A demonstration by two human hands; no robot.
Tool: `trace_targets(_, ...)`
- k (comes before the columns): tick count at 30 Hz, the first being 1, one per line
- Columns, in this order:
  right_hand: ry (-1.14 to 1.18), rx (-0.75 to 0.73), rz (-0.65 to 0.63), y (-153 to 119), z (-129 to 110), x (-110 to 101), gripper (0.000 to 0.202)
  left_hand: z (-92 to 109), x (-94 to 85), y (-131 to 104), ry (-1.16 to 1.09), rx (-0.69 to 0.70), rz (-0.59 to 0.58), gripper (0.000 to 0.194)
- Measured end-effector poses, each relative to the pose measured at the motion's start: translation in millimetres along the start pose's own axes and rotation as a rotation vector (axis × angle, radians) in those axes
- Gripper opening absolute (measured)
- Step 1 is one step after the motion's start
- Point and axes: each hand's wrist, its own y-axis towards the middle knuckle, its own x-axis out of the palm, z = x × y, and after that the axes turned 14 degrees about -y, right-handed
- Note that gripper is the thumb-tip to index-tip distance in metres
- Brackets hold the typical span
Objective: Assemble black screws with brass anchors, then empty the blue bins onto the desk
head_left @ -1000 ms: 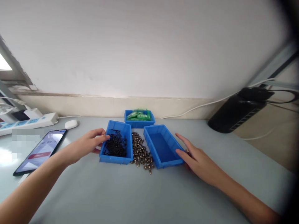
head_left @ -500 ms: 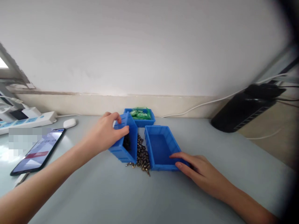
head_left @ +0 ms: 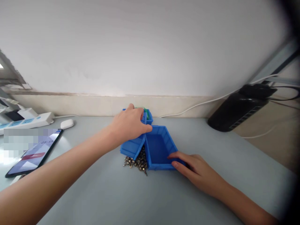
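Observation:
My left hand (head_left: 131, 123) is closed on the rim of a blue plastic bin (head_left: 133, 147), which is tipped over toward the right. Below and beside it lies a heap of small metal screws (head_left: 140, 161) on the table. To the right, a second blue bin (head_left: 161, 166) stands upright with a bare floor. My right hand (head_left: 194, 167) grips that bin's near right corner, thumb outside and fingers over the rim. Whatever is inside the tipped bin is hidden by my left hand and the bin's wall.
Behind them, a third blue bin (head_left: 150, 119) with green packets is partly covered by my left hand. On the left are a phone (head_left: 35, 156), a white earbud case (head_left: 67, 124) and a power strip (head_left: 42, 120). A black bottle (head_left: 236, 109) leans at the right.
My left hand has carried its bin rightward and tipped it further over the screws, up against the other bin. My right hand keeps its place on the right bin. The view has shifted slightly.

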Motion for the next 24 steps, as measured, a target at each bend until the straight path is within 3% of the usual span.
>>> trace_targets(7, 0.003, 0.013, -0.002, -1, -1, -3, 0.033, 4, -6.8, 2, 0.015, 0.042, -0.003, 0.026)
trace_targets(12, 0.004, 0.015, -0.015, -1, -1, -4, 0.034, -7, -18.2, -4, -0.042, 0.029, 0.023, 0.027)
trace_targets(15, -0.008, 0.020, -0.034, -2, 0, -4, 0.034, -24, -36.3, -12, -0.065, 0.018, 0.064, 0.027)
trace_targets(19, -0.052, 0.102, -0.040, -4, 4, -5, 0.036, -57, -62.5, -29, -0.187, -0.118, 0.180, 0.032)
trace_targets(21, -0.072, 0.128, -0.029, -3, 6, -7, 0.038, -77, -66.1, -38, -0.255, -0.182, 0.257, 0.035)
trace_targets(24, -0.066, 0.112, -0.010, -2, 8, -9, 0.036, -107, -56.2, -47, -0.278, -0.262, 0.215, 0.034)
